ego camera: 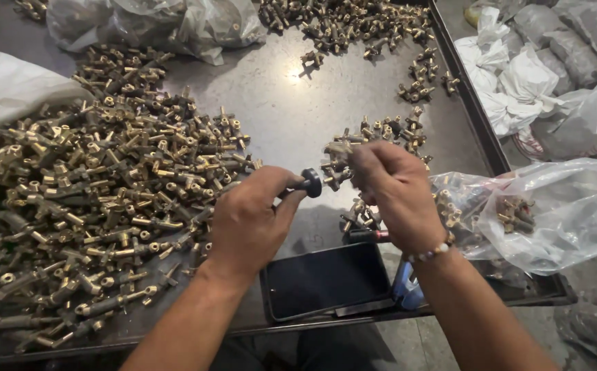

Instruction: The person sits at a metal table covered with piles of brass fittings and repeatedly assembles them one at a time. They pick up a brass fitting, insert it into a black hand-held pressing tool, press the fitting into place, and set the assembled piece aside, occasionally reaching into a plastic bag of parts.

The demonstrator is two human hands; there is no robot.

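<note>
Nearest the camera, two bare forearms come up from six o'clock over a dark metal table (291, 110). Between them, at the table's near edge, lies a black phone (326, 278), screen up and dark, with a blue object just beside it at its four o'clock, mostly hidden by the right wrist.

At the centre, the left hand (250, 220) is closed around a black tool (310, 183); only its round dark head shows, sticking out past the thumb toward three o'clock. The right hand (394, 189), with a bead bracelet (430, 253) at the wrist, has its fingers pinched together on a small brass fitting (336, 165), which pokes out of the fingertips toward nine o'clock. The tool's head and the fitting sit just beside each other between the two hands; whether they touch cannot be told.

A large heap of brass fittings (85, 206) covers the table from seven to ten o'clock. A thinner scatter of the same parts (339, 24) lies at twelve o'clock, trailing down to a small cluster (394, 130) just above the right hand. At three to four o'clock, a clear plastic bag (559, 206) holds a few more fittings. Crumpled plastic bags (161, 24) sit at eleven o'clock, and white and grey sacks (545, 75) are piled beyond the table's raised edge at two o'clock.
</note>
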